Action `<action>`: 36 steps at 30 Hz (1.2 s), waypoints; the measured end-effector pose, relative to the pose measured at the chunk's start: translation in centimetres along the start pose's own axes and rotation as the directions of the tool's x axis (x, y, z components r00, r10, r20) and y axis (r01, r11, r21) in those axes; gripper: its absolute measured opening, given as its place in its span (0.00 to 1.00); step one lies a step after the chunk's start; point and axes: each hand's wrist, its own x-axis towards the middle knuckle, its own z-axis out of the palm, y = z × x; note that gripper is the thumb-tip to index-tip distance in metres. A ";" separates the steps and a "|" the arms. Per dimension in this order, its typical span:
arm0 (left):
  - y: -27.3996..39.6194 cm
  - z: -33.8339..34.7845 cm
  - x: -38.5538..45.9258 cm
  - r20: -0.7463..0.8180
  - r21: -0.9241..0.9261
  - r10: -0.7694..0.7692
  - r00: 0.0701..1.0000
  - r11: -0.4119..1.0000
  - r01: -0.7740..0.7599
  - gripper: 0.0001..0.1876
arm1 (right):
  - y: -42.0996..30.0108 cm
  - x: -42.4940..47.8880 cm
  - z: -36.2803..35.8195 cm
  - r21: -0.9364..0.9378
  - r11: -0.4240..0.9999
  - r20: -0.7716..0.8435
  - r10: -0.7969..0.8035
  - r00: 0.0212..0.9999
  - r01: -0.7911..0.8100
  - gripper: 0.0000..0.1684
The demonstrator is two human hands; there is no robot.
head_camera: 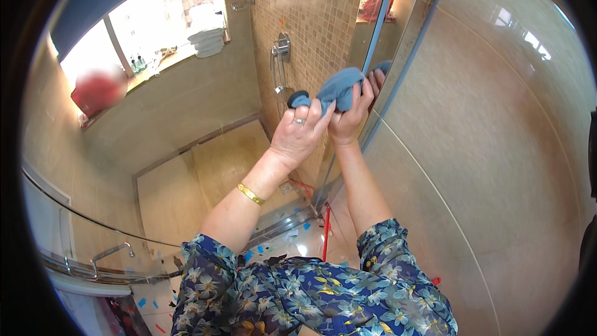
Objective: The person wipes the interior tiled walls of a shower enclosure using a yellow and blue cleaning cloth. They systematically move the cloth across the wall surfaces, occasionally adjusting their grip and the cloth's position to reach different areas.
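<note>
Both hands are raised in front of me at a glass shower enclosure. My left hand (301, 130), with a ring on one finger and a gold bracelet at the wrist, grips one end of a blue cloth (343, 85). Beside its fingers is a round black-edged piece (297, 98) with blue cloth at it; I cannot tell what it is. Close on the right, my right hand (352, 114) holds the bunched part of the same cloth near the metal door frame (401, 51). A reflection of the cloth and fingers shows in the glass there.
Inside the shower are a hand shower on its holder (281, 51) and a wire soap rack (242, 4). Folded towels (206, 37), small bottles (138, 64) and a red item (98, 91) sit on the windowsill. A tiled wall (503, 158) rises at right. A red stick (326, 231) stands below.
</note>
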 end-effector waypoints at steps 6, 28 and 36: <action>1.3 1.4 -3.8 0.110 -0.028 0.033 0.993 0.999 -0.030 0.24 | 0.4 -5.4 -0.5 -0.007 0.995 0.060 0.104 0.993 -0.104 0.29; 5.8 5.1 -12.3 0.379 -0.263 0.136 0.916 0.964 -0.034 0.20 | 0.6 -19.7 -6.1 -0.142 0.837 0.288 0.546 0.787 -0.529 0.24; 3.6 3.0 -1.7 -0.006 -0.585 -0.186 0.983 0.798 0.148 0.14 | -0.2 -2.5 -11.3 -0.029 0.967 0.189 0.252 0.949 -0.252 0.23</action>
